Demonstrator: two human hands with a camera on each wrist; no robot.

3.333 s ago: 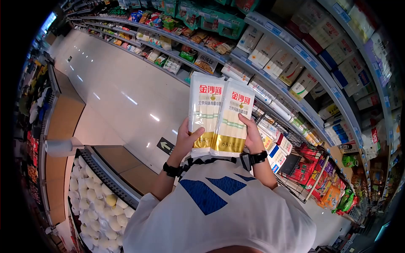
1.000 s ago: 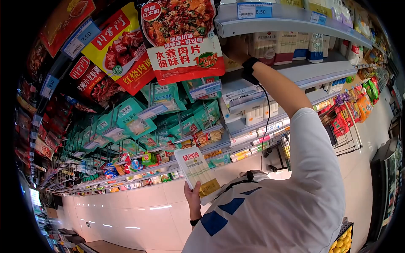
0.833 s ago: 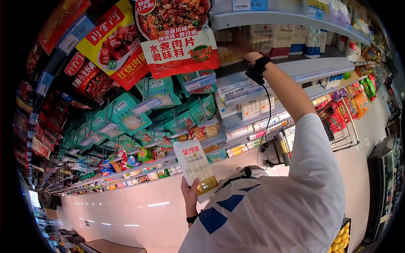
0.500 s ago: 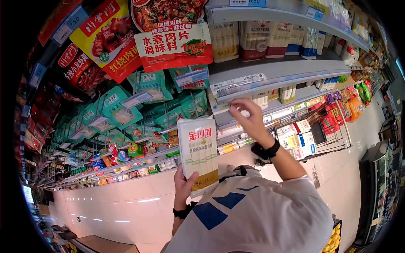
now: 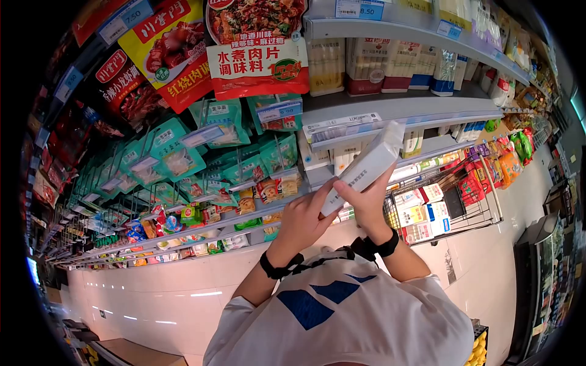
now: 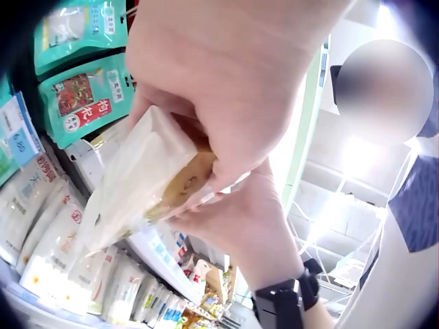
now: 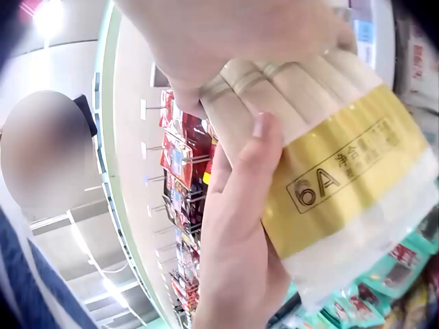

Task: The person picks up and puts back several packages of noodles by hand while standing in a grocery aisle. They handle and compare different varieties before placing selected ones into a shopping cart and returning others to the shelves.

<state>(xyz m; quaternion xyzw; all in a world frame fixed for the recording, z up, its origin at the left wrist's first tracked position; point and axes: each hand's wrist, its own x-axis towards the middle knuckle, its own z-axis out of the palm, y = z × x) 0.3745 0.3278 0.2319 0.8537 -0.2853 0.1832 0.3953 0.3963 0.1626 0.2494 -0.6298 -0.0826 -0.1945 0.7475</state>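
Both hands hold a white noodle pack (image 5: 373, 160), turned with a narrow side up in the head view. My left hand (image 5: 305, 221) grips its lower end, and my right hand (image 5: 370, 204) holds it farther up, thumb along the side. In the left wrist view the pack (image 6: 140, 168) shows its end and gold part between the left hand (image 6: 219, 75) and right hand (image 6: 240, 223). The right wrist view shows noodle bundles above the gold band of the pack (image 7: 343, 171), the left thumb on its face (image 7: 236, 219) and the right hand (image 7: 240, 41) across the top.
Shelves (image 5: 421, 104) with upright noodle packs (image 5: 369, 64) stand ahead and right. Hanging red seasoning pouches (image 5: 259, 67) and teal bags (image 5: 174, 149) are at left. A loaded shopping cart (image 5: 482, 204) stands at right. Tiled floor (image 5: 201, 293) lies below.
Two packs were held side by side earlier. The right hand then reached into the upper shelf and came back down; it now grips the pack with the left, and the pack has turned and tilted rightward.
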